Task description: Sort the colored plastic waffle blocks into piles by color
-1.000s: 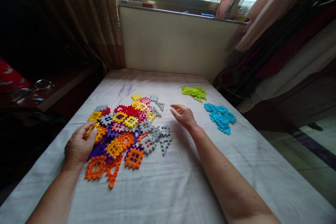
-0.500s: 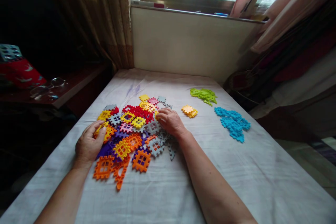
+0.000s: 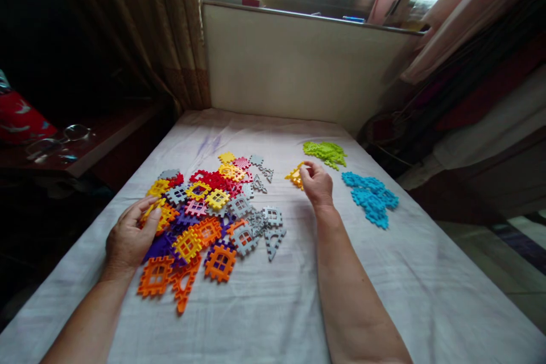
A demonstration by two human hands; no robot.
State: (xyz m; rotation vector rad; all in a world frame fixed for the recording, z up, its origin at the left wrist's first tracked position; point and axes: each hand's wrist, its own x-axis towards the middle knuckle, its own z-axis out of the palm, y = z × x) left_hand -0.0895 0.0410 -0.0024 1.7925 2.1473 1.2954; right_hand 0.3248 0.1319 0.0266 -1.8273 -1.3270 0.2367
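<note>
Two bare hands operate above a white cloth (image 3: 264,318). The right hand (image 3: 316,183) is positioned to the right of the mixed pile; its grip is closed on the right edge of a yellow triangular piece (image 3: 293,175). The left hand (image 3: 131,234) is located at the left edge of the mixed pile (image 3: 207,232), thumb and fingers curled about a yellow piece (image 3: 147,212); whether this grip is clenched on the piece or merely rests against it cannot be told. The pile contains interlocking toothed pieces in orange, purple, red, pink, yellow and gray. A gray triangular piece (image 3: 269,250) lies at its right edge. A lime-green group (image 3: 325,153) lies beyond the right hand, and a blue group (image 3: 372,196) lies to the right of that hand, apart from it.
</note>
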